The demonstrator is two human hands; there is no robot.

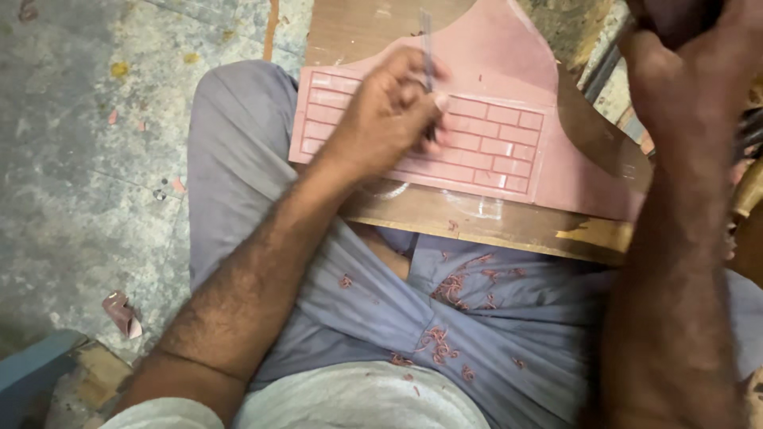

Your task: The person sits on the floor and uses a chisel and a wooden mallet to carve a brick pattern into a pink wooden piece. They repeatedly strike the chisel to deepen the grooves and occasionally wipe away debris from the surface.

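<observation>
A pink slab [509, 103] carved with a brick pattern lies on a brown wooden board [477, 222] across my lap. My left hand [389, 111] rests on the carved bricks, its fingers closed around a thin metal carving tool [427, 48] that stands upright with its tip on the slab. My right hand [691, 71] is raised at the top right, fist closed around a dark object that is mostly out of frame; what it is cannot be told. Pink shavings [445, 318] lie scattered over my grey trousers [238, 175].
Rough grey concrete floor [87, 159] spreads to the left, dotted with small pink scraps. A crumpled pink scrap [122, 312] lies near the lower left beside a blue-edged wooden piece [48, 373]. Dark objects crowd the right edge.
</observation>
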